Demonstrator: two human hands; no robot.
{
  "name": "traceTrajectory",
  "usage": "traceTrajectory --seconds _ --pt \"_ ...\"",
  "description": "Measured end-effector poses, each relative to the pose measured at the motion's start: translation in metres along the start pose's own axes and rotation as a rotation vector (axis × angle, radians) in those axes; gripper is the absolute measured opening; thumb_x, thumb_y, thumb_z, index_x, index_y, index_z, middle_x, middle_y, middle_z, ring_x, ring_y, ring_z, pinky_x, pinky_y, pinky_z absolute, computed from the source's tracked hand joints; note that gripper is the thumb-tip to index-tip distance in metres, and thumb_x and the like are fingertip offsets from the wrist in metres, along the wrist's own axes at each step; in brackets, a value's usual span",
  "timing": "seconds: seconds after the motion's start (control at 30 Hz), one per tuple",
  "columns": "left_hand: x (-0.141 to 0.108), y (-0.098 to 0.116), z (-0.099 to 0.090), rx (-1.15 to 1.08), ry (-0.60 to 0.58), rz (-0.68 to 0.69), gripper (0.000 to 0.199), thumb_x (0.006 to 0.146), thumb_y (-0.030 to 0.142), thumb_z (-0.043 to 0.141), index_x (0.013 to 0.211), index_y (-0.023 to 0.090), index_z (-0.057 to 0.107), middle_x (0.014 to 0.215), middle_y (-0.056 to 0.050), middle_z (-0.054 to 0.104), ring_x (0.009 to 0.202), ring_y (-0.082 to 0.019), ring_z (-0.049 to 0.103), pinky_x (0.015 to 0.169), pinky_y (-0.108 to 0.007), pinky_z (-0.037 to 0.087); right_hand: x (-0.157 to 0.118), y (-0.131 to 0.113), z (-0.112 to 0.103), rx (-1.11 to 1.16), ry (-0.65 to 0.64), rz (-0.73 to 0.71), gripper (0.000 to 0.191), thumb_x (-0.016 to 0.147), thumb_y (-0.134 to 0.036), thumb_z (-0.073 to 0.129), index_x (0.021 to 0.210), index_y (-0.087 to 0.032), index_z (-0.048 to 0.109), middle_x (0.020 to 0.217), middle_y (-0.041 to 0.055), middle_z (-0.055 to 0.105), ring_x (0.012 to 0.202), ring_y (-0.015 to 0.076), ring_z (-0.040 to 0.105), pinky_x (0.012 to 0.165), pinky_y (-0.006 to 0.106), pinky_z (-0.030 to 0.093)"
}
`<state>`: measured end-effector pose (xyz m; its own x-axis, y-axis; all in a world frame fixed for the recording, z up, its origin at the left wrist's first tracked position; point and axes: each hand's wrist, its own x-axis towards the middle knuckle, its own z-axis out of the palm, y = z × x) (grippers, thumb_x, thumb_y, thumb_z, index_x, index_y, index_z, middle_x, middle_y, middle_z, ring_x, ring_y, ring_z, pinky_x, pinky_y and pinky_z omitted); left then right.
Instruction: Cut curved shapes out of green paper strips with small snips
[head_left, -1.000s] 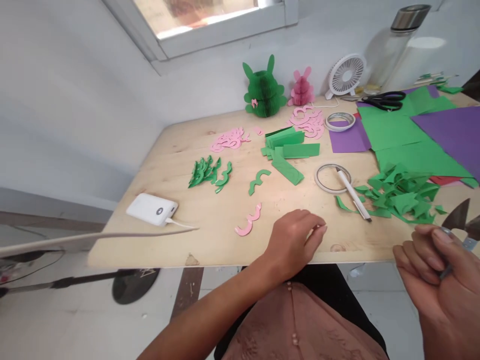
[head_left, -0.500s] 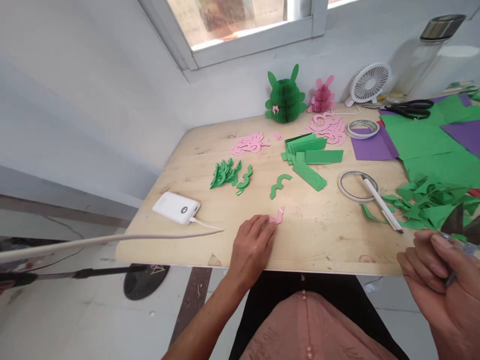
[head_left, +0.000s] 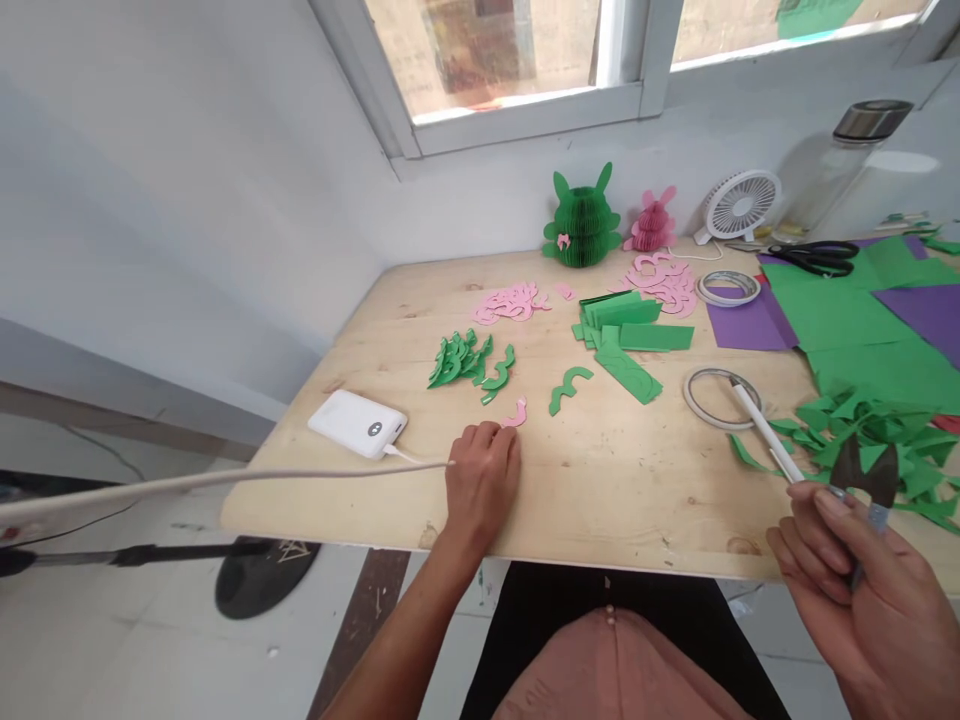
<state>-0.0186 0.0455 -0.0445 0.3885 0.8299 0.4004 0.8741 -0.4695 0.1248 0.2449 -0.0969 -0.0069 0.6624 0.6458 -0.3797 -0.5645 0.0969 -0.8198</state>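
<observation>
My left hand rests near the table's front edge, fingers curled down on a wavy pink paper piece; one end of it shows beyond the fingertips. A similar wavy green paper piece lies to its right, and a pile of green cut-outs sits behind and to its left. My right hand, over the front right of the table, is closed around scissors with dark blades, which stand apart. The handles are mostly hidden by the fingers. Just behind this hand a white pen leans on a tape roll.
Green strips and pink cut-outs lie mid-table. Green scraps and a large green sheet cover the right. Behind stand a green paper figure, a white fan and black scissors. A power bank lies left.
My left hand has slid left across the table with the pink paper piece. My right hand has shifted left with the scissors, whose blades now show more fully. The view has tilted up slightly.
</observation>
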Motion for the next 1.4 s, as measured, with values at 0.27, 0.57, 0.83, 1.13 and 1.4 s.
traceTrajectory --seconds 0.27,0.57,0.83,1.13,1.4 --pt "0.027 0.023 0.008 -0.229 0.014 0.065 0.020 0.085 0.016 0.051 0.101 0.019 0.064 0.106 -0.009 0.067 0.106 -0.025 0.058 0.091 -0.041 0.046 -0.001 0.004 0.011 -0.077 -0.079 -0.002 0.018 0.074 -0.029 0.078 0.075 -0.014 0.069 0.051 -0.0077 0.029 0.043 0.0037 0.025 0.038 0.017 0.020" --pt "0.041 0.041 0.009 -0.120 -0.215 0.106 0.030 0.086 0.029 0.058 0.112 0.016 0.059 0.128 -0.013 0.059 0.122 -0.031 0.048 0.104 -0.053 0.034 -0.004 0.009 0.010 -0.079 -0.080 0.030 0.020 0.074 -0.031 0.078 0.080 -0.013 0.071 0.051 -0.0076 0.030 0.043 0.0027 0.025 0.037 0.014 0.021" --pt "0.009 0.056 -0.005 -0.165 -0.216 0.122 0.033 0.084 0.029 0.060 0.114 0.017 0.059 0.129 -0.013 0.059 0.121 -0.032 0.050 0.102 -0.056 0.037 -0.004 0.011 0.012 -0.096 -0.107 0.041 0.022 0.073 -0.034 0.078 0.079 -0.014 0.070 0.051 -0.0078 0.030 0.042 0.0027 0.024 0.037 0.015 0.019" --pt "0.065 0.056 0.007 -0.402 -0.125 0.070 0.027 0.084 0.021 0.058 0.110 0.020 0.065 0.107 -0.007 0.070 0.105 -0.025 0.061 0.093 -0.043 0.049 -0.003 0.017 0.019 -0.112 -0.148 0.046 0.026 0.069 -0.038 0.081 0.078 -0.015 0.071 0.052 -0.0079 0.031 0.042 0.0025 0.024 0.037 0.016 0.018" --pt "0.138 0.072 0.036 -0.475 -0.324 -0.117 0.040 0.082 0.014 0.056 0.121 0.019 0.061 0.122 -0.010 0.066 0.111 -0.025 0.059 0.096 -0.037 0.045 -0.002 0.021 0.017 -0.126 -0.142 0.057 0.028 0.068 -0.038 0.082 0.077 -0.014 0.071 0.052 -0.0079 0.030 0.043 0.0036 0.023 0.038 0.017 0.018"
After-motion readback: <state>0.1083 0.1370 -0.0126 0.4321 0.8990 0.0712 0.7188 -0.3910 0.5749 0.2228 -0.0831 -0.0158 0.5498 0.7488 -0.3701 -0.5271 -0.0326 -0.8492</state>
